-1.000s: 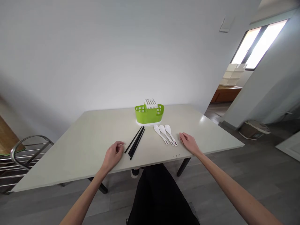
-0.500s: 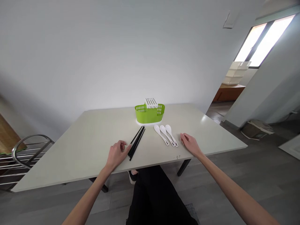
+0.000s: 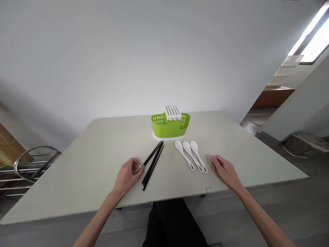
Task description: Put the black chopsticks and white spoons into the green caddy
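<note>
My left hand (image 3: 128, 175) rests on the table with its thumb and curled fingers around the lower end of a black chopstick (image 3: 151, 155). That chopstick slants away from the other black chopsticks (image 3: 153, 168), which lie bunched beside my thumb. Three white spoons (image 3: 190, 156) lie side by side, bowls pointing away from me and handles toward me. To the right of them, my right hand (image 3: 224, 169) is loosely closed on the tabletop and holds nothing visible. Behind the utensils stands a green basket (image 3: 169, 130) with a white slotted top piece and a white base.
The pale table (image 3: 102, 144) reaches back to a plain wall (image 3: 128, 61). A metal rack (image 3: 33, 168) stands beyond its left edge. On the floor to the right is a dark bundle (image 3: 305, 145). A window (image 3: 316, 41) shows at the upper right.
One chopstick has swung left from the bunch at its near end, into my left hand. My right hand stays closed beside the spoons. The view has shifted slightly left and closer.
</note>
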The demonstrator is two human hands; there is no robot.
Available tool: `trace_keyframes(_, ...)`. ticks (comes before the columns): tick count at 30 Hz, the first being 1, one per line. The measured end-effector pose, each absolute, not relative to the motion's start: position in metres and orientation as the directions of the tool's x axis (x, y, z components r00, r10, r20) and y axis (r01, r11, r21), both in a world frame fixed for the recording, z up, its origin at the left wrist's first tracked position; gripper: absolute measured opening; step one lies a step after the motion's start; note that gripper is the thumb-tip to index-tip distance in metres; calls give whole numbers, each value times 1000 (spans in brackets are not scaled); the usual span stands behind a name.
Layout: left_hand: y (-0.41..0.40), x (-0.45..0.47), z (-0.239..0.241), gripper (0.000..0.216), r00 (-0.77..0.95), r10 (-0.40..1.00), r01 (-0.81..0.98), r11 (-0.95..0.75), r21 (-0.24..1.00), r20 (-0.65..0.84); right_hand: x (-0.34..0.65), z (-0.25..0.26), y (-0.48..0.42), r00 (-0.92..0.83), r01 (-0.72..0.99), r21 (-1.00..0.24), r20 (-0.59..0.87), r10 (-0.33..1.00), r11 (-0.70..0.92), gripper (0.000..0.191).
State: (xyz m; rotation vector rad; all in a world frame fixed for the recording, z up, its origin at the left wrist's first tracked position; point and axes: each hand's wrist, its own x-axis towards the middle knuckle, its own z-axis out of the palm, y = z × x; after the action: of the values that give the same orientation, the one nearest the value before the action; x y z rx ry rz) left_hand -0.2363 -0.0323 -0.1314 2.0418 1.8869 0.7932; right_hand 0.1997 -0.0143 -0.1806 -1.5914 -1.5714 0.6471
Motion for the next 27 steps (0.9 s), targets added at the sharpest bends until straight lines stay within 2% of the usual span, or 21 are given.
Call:
trace_keyframes(3, -19, -234, -130, 33, 22, 978, 851, -126, 509, 206, 199, -179, -16, 110, 578, -814, 138, 984, 50, 56)
trace_keyframes(7, 4, -227, -128, 32, 129, 966, 898, -210, 388, 223, 198, -176, -17, 126, 595, -804, 116, 985, 18, 56)
trace_keyframes(12, 23, -229, -117, 22, 215, 973, 945, -230, 232, 86, 197, -174, -18, 148, 609, -793, 118, 982, 3, 56)
trace_keyframes(17, 27, -261, -106, 25, 230, 973, 969, -225, 101, -37, 197, -172, -17, 155, 621, -784, 109, 982, -11, 57)
trace_keyframes(19, 25, -280, -109, 27, 193, 980, 978, -189, 88, -38, 196, -172, -17, 149, 619, -785, 113, 982, -3, 58)
trace_keyframes(24, 22, -309, -118, 31, 49, 995, 989, -61, 136, 85, 196, -172, -18, 156, 619, -786, 107, 982, -13, 59)
trace_keyframes(27, 22, -300, -106, 33, 17, 999, 990, -22, 142, 34, 196, -170, -18, 153, 620, -785, 103, 983, -14, 60)
